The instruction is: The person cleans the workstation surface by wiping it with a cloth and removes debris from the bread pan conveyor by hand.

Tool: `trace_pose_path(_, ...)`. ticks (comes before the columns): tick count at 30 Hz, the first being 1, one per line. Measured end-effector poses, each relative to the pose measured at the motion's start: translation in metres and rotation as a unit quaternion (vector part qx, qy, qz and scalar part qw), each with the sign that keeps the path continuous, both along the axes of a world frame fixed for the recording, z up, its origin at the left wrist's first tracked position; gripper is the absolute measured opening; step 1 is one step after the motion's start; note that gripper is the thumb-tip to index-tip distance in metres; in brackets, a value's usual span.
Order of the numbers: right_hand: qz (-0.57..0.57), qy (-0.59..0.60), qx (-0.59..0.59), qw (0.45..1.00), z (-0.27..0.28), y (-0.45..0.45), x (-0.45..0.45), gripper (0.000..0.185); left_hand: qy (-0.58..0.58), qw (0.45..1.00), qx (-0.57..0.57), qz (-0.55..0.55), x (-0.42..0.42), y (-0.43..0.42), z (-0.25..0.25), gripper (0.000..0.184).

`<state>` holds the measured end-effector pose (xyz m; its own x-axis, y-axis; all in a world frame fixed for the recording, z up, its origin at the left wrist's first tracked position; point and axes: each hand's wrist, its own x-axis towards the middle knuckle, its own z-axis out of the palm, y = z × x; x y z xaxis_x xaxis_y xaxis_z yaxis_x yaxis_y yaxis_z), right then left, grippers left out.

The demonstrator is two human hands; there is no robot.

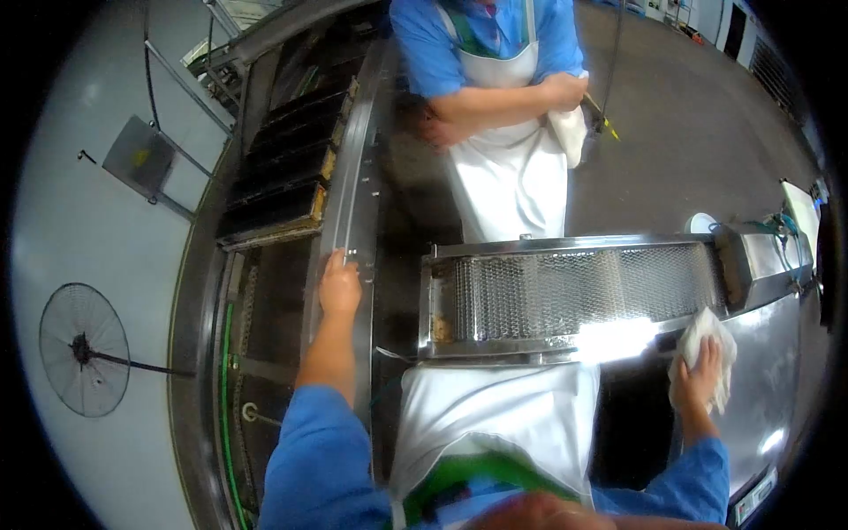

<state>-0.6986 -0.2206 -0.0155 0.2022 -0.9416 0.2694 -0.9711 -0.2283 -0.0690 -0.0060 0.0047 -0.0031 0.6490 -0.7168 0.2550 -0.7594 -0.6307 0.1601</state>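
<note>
My left hand [340, 284] is closed over the edge of a long metal rail [346, 199] on the machine to my left. Out to the right, my right hand [700, 378] presses a white cloth [714, 340] against the metal housing beside the mesh conveyor, its fingers on top of the cloth. The wire mesh belt [574, 290] of this short conveyor crosses in front of me inside a steel frame. A bright reflection lies on the near side of the frame.
Across the conveyor stands a person [508, 115] in a white apron with arms crossed. Dark trays [278, 172] with yellowish ends line the left machine. A wall fan [84, 349] is at the far left. A motor box with cables [768, 261] sits at the conveyor's right end.
</note>
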Motion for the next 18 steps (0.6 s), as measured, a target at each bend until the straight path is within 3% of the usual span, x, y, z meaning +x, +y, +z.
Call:
trace_pose_path(10, -0.010, 0.004, 0.025, 1.000, 0.006, 0.001, 0.000, 0.069, -0.030, 0.999, -0.028, -0.027, 0.005, 0.014, -0.015, 0.023)
trace_pose_path(15, -0.018, 0.012, 0.039, 0.999, 0.009, 0.004, 0.002, 0.071, 0.025, 0.989, 0.145, -0.030, -0.025, 0.021, 0.025, 0.041)
trace_pose_path(18, -0.025, -0.004, 0.035, 0.999, 0.021, 0.014, 0.013, 0.069, -0.015, 0.990, 0.131, -0.042, -0.014, 0.025, -0.003, 0.049)
